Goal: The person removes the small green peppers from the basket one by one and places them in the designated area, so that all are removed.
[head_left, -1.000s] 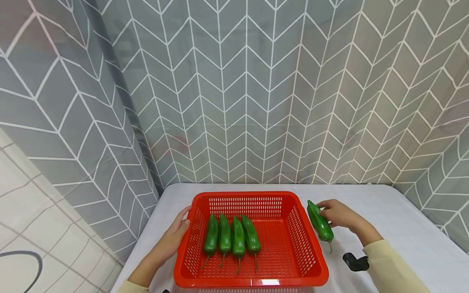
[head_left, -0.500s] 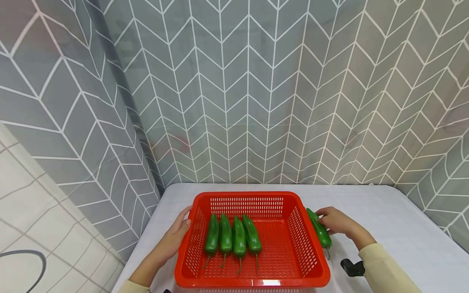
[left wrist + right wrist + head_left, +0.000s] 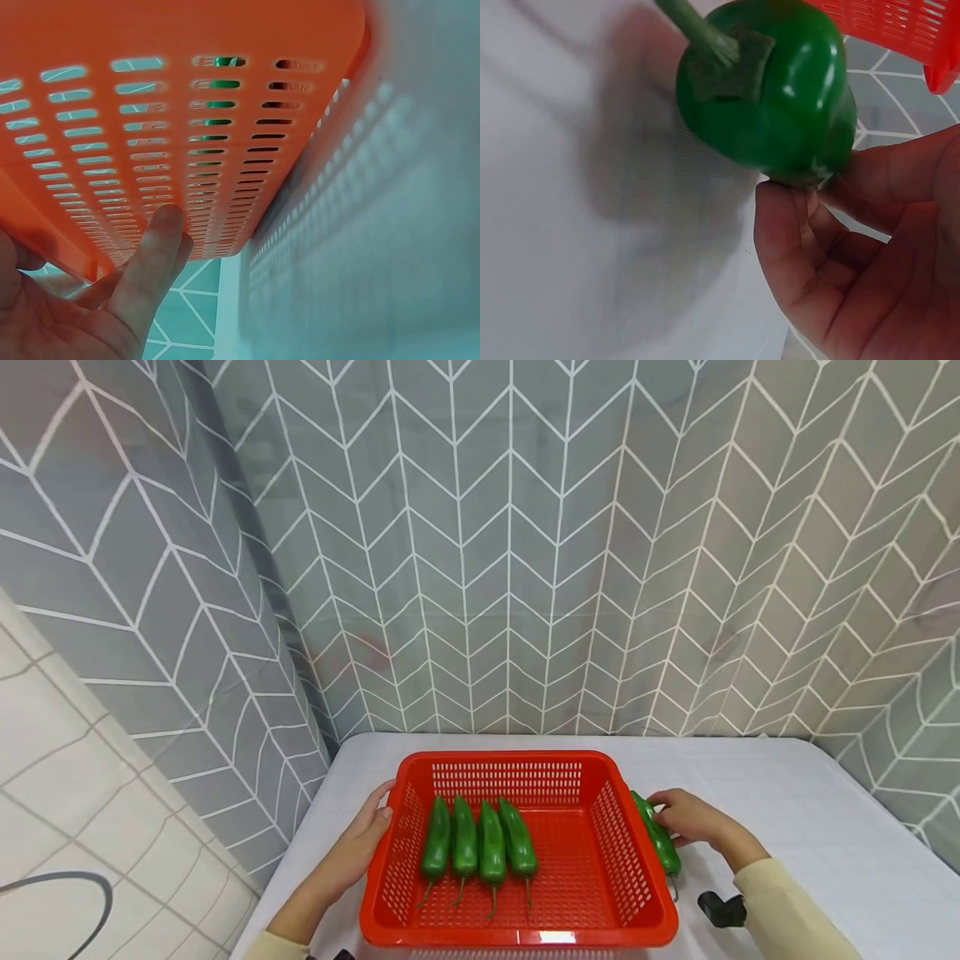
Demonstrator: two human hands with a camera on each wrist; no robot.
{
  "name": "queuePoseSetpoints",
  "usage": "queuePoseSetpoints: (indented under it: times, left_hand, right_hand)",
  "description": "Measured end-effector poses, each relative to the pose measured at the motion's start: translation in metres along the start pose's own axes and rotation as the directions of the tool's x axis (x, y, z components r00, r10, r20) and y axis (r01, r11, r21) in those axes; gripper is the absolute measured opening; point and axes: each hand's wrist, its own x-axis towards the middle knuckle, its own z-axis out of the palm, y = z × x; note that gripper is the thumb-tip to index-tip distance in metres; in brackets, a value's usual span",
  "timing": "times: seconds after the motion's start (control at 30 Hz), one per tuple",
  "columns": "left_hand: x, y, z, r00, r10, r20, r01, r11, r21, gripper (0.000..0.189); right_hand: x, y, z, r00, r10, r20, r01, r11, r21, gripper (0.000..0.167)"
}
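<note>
Pepper grip: your right hand (image 3: 686,815) pinches a long, glossy green pepper (image 3: 665,853) just outside the right wall of the red perforated plastic basket (image 3: 600,936).
Basket side: your left hand (image 3: 364,833) rests against the left wall, fingers extended.
Basket floor: four long green peppers (image 3: 492,852) lie side by side.
Change: your held pepper sits lower than a second ago, seemingly being lowered beside the basket, apart from the four.
Hidden: its tip; you can't tell whether it touches the white bench (image 3: 810,827).
</note>
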Motion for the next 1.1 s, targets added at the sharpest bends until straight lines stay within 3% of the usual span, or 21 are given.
queuePoseSetpoints:
  times: [0.67,1.1]
  left_hand:
    - [-0.001,-0.001,0.001,1.0,-0.002,-0.003,0.002,1.0,0.008,0.053]
    - [-0.001,-0.001,0.0,1.0,0.001,0.014,-0.001,1.0,0.0,0.053]
  right_hand:
    - [0.001,0.009,0.004,0.998,0.064,0.013,-0.064,0.997,-0.036,0.036]
    - [0.0,0.01,0.003,0.999,0.035,0.017,-0.034,0.998,-0.056,0.035]
